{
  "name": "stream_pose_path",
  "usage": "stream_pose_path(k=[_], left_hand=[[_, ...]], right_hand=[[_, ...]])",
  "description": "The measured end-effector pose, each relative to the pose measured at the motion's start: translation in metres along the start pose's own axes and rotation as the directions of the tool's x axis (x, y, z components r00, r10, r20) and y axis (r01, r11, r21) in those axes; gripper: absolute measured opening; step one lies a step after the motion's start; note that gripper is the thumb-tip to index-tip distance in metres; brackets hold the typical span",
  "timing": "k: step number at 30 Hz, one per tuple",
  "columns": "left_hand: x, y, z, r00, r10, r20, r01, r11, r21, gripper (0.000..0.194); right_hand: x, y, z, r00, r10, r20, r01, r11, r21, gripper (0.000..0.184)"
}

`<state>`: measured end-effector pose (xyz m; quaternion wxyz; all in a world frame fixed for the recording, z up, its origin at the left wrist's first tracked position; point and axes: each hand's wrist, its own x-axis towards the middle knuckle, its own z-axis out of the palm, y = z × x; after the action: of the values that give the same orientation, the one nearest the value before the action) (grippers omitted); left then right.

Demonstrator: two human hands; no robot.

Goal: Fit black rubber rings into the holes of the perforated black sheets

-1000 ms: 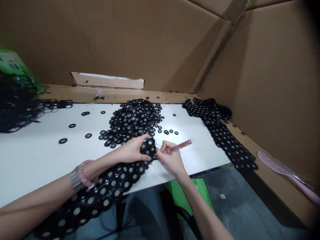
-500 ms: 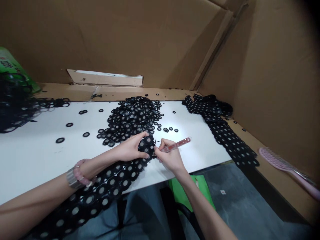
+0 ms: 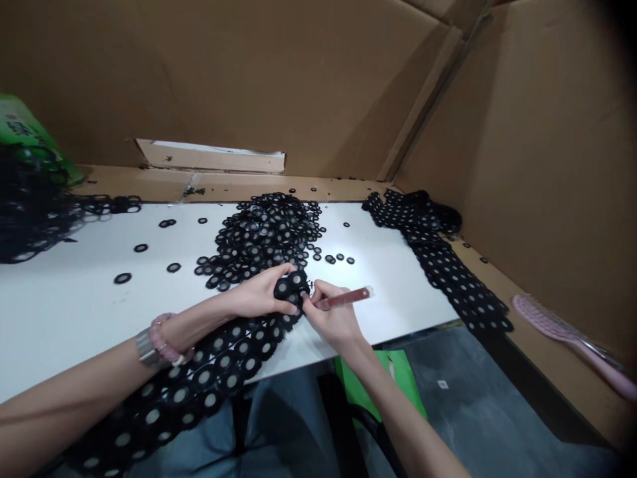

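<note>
My left hand (image 3: 266,292) is closed around the end of a black strip (image 3: 223,362) made of joined rings with pale round centres. The strip runs down to the left under my forearm, past the table's front edge. My right hand (image 3: 333,318) pinches a slim tool with a reddish-brown handle (image 3: 343,299), perhaps a crochet hook. Its tip meets the strip's end between both hands and is hidden by fingers. Right behind my left hand lies a heap of loose black rings (image 3: 269,229) with pale centres.
Several stray rings (image 3: 174,267) dot the white tabletop (image 3: 393,292). At left sit tangled black loops (image 3: 30,206) and a green package (image 3: 30,129). A second dotted strip (image 3: 448,272) hangs over the right edge, near a pink hairbrush (image 3: 552,322). Cardboard walls (image 3: 298,79) enclose the back and right.
The tool's handle has tipped lower and shifted slightly left as my right hand moved closer to the strip's end. My left hand keeps its hold.
</note>
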<state>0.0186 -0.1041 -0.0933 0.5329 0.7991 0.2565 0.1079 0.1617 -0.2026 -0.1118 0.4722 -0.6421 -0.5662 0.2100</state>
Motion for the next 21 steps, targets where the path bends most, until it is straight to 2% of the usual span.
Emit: stream_pose_path(k=[2, 4, 6, 8, 12, 15, 18, 21], left_hand=[[-0.001, 0.002, -0.007, 0.999, -0.007, -0.037, 0.014, 0.984, 0.177, 0.054], [-0.002, 0.006, -0.014, 0.998, 0.005, -0.064, 0.013, 0.959, 0.283, 0.050], [-0.001, 0.009, -0.020, 0.996, 0.032, -0.088, -0.005, 0.956, 0.295, 0.037], [0.000, 0.013, -0.023, 0.991, 0.043, -0.129, -0.010, 0.968, 0.249, 0.034], [0.000, 0.021, -0.021, 0.993, 0.001, -0.118, 0.001, 1.000, 0.015, 0.028], [-0.004, 0.037, -0.014, 0.991, -0.065, -0.114, 0.038, 0.974, -0.222, 0.024], [-0.012, 0.065, -0.006, 0.988, -0.110, -0.107, 0.054, 0.903, -0.426, 0.021], [-0.024, 0.103, 0.004, 0.992, -0.092, -0.084, 0.016, 0.765, -0.644, 0.018]], right_hand=[[0.000, 0.001, -0.002, 0.999, 0.034, 0.011, -0.034, 0.998, 0.049, 0.028], [0.000, 0.003, -0.004, 0.996, 0.084, 0.027, -0.086, 0.989, 0.122, 0.026], [-0.001, 0.005, -0.005, 0.992, 0.122, 0.038, -0.127, 0.976, 0.178, 0.026], [-0.001, 0.006, -0.006, 0.989, 0.144, 0.039, -0.149, 0.966, 0.210, 0.027], [0.002, -0.004, -0.018, 0.988, 0.156, 0.003, -0.150, 0.948, 0.282, 0.029], [0.003, -0.027, -0.041, 0.987, 0.126, -0.101, -0.076, 0.914, 0.399, 0.032], [-0.002, -0.054, -0.067, 0.961, 0.106, -0.257, 0.052, 0.840, 0.540, 0.033], [-0.018, -0.081, -0.092, 0.894, 0.079, -0.442, 0.226, 0.771, 0.596, 0.032]])
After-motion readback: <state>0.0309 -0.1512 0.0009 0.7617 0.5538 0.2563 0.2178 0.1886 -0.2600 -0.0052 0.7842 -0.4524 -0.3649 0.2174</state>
